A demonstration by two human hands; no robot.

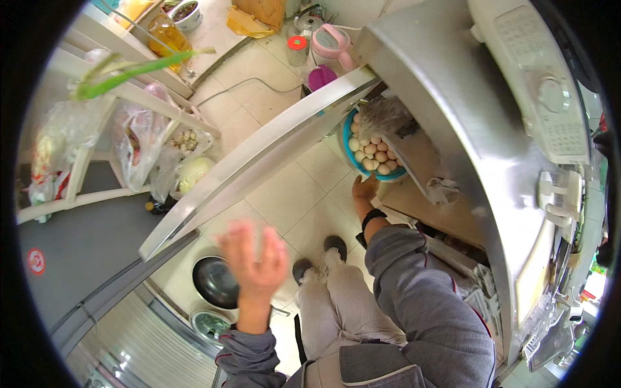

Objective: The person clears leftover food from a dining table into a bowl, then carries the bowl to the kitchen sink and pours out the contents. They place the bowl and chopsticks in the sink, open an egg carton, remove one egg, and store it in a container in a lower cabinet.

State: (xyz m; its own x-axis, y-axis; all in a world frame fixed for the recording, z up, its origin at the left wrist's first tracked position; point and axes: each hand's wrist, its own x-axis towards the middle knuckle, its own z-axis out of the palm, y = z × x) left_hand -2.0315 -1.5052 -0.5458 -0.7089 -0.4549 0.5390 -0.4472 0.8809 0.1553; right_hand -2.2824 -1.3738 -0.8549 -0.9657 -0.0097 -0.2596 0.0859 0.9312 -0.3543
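Note:
Fingers spread and blurred, my left hand point(254, 257) is raised over the floor with nothing in it. A black wok point(216, 282) lies on the tiles just beyond it. My right hand point(365, 188) reaches to the near rim of a blue basket point(347, 140) full of eggs point(369, 149); it holds nothing that I can see, and whether it touches the rim I cannot tell. The basket stands inside an open cabinet under the counter, with a clear plastic bag point(383, 116) partly over the eggs. A blurred green stalk point(131, 77) shows at the upper left.
The open cabinet door point(262, 145) stretches diagonally between my hands and the rack point(104, 194) of bagged vegetables point(136, 140). A steel counter point(465, 106) runs along the right. A pink kettle point(330, 46) and a jar with a red lid point(297, 44) stand behind the door. A bowl point(211, 326) lies near the wok.

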